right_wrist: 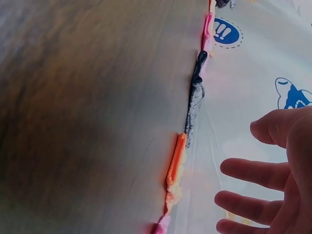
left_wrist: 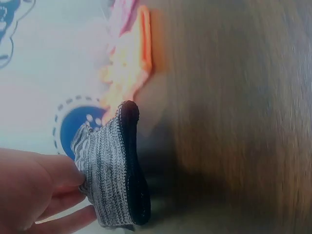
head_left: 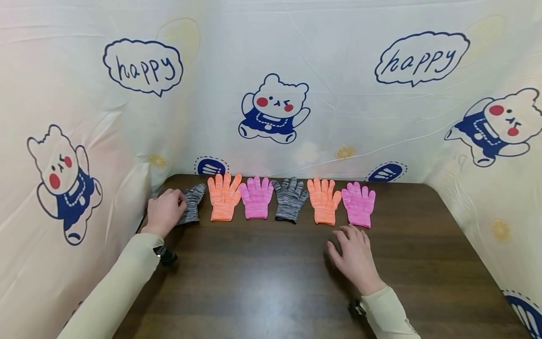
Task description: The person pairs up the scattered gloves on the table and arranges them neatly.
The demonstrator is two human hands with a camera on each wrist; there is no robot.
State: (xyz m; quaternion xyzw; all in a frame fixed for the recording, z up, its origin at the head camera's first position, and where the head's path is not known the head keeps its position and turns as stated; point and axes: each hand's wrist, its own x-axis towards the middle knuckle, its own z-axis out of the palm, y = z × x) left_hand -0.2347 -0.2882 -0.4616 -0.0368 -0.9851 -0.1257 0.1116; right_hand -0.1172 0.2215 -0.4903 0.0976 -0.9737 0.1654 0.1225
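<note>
Pale bear-printed cloth [head_left: 347, 117] hangs behind and beside a shiny brown table [head_left: 262, 268]

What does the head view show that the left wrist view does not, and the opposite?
Only the head view shows the right hand and the pink knitted glove at the row's right end.
Only the left wrist view shows clearly the black cuff band of the held grey knitted glove.
Both show that glove, the left hand, the neighbouring orange knitted glove and the dark brown table.
</note>
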